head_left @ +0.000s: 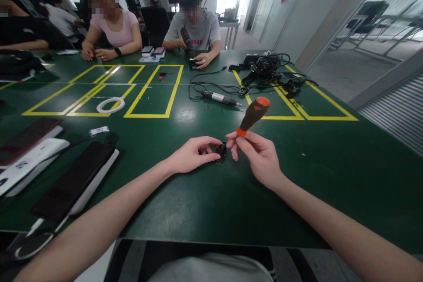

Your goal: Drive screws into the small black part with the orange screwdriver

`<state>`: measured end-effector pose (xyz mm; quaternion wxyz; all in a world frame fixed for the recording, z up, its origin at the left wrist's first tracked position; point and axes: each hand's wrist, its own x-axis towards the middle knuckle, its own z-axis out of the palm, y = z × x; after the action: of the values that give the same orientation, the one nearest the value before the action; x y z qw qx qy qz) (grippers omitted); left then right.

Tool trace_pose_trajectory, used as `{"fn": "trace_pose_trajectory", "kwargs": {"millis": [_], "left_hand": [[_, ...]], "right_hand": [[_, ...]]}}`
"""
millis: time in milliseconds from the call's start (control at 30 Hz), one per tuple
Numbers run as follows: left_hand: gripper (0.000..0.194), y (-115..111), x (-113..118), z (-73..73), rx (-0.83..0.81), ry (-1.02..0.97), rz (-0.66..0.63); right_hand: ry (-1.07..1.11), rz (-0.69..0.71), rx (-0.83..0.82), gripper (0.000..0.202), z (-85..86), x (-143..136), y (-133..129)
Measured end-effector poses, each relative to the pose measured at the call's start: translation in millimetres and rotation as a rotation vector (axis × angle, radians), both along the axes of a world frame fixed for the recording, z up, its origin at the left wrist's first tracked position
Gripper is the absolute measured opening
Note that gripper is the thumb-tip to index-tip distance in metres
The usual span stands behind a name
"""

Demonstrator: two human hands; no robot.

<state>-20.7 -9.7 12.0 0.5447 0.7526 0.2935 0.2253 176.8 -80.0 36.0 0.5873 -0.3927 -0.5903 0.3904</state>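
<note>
Over a green tabletop [198,211], pinched a small black part [220,154] low in front with left hand [191,156]; gripped an orange-and-black screwdriver [253,116], tilted, in right hand [262,156] (could not see its tip clearly). Seemed busy with screwdriver work; probably needed careful aligning next.

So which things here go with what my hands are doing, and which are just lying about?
In use:
orange-and-black screwdriver, in the right hand
small black part, apparently steadied by the left hand

Seemingly just lying about:
corded pen-shaped tool
white ring
tangled black cables
phone-like black device
</note>
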Motion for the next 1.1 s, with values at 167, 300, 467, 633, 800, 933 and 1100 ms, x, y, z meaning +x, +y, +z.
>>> {"fn": "trace_pose_trajectory", "kwargs": {"millis": [167,300,467,633,800,933,1100], "left_hand": [[0.04,0.4,-0.1,-0.6,0.005,0.006,0.005],[0.038,0.3,-0.3,0.2,0.025,-0.005,-0.006],[0.038,0.1,-0.7,0.8,0.059,0.011,-0.011],[0.039,0.3,-0.5,0.7,0.078,0.031,-0.003],[0.037,-0.6,-0.3,3.0,0.095,0.04,-0.012],[0.036,-0.8,-0.2,3.5,0.092,0.022,-0.016],[0.038,-0.1,-0.4,0.5,0.092,0.034,0.0]], "right_hand": [[0.034,-0.016,-0.022,0.032,-0.3,-1.0,-1.3],[-0.007,-0.047,0.0,0.031,1.9,1.7,-0.2],[0.016,0.029,-0.01,0.029,1.3,3.1,1.6],[0.048,0.018,-0.015,0.028,-0.1,1.6,-1.1],[-0.016,-0.011,0.002,0.035,1.3,2.6,0.3],[0.017,0.032,-0.001,0.036,-0.1,2.3,2.4],[0.05,0.018,-0.004,0.032,-2.0,1.1,1.3]]}}
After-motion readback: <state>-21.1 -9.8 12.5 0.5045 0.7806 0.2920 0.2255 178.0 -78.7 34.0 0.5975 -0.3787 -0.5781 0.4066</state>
